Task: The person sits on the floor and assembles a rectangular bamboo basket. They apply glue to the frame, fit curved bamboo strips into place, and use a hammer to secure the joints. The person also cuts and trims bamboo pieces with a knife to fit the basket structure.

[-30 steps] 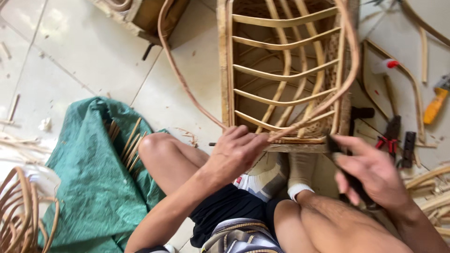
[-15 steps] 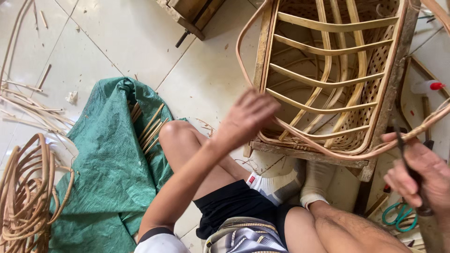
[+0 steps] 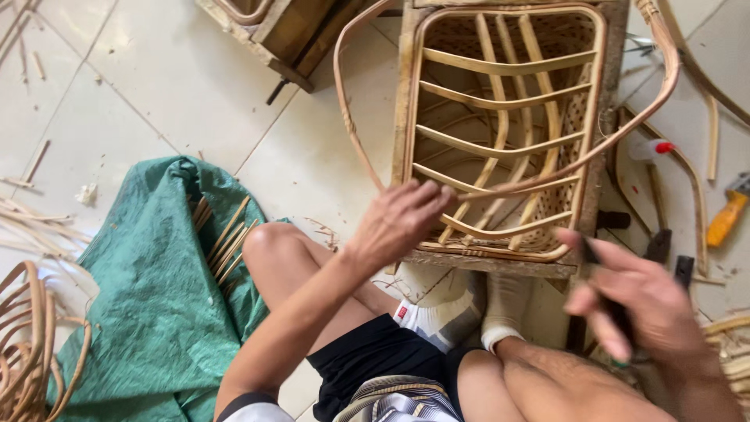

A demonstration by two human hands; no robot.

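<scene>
A rattan frame (image 3: 500, 133) with curved cross slats stands on the tiled floor in front of my legs. A long bent rattan cane (image 3: 625, 129) loops around it from the left side over to the right. My left hand (image 3: 402, 219) rests at the frame's lower left corner, fingers pinching the end of that cane. My right hand (image 3: 637, 301) hovers at the lower right, blurred, closed around a dark slim tool (image 3: 598, 262). My socked feet (image 3: 469, 305) press against the frame's bottom edge.
A green tarp (image 3: 148, 297) with thin rattan strips lies to my left. Bent rattan hoops (image 3: 31, 344) sit at the far left edge. A wooden box (image 3: 289, 35) stands at the top. An orange-handled tool (image 3: 726, 215), a small bottle with a red cap (image 3: 648, 148) and dark tools lie at the right.
My left hand has come back down from mid-air to the frame's lower left corner and taken the cane's end. The view has swung, and my right hand with the tool shifted left.
</scene>
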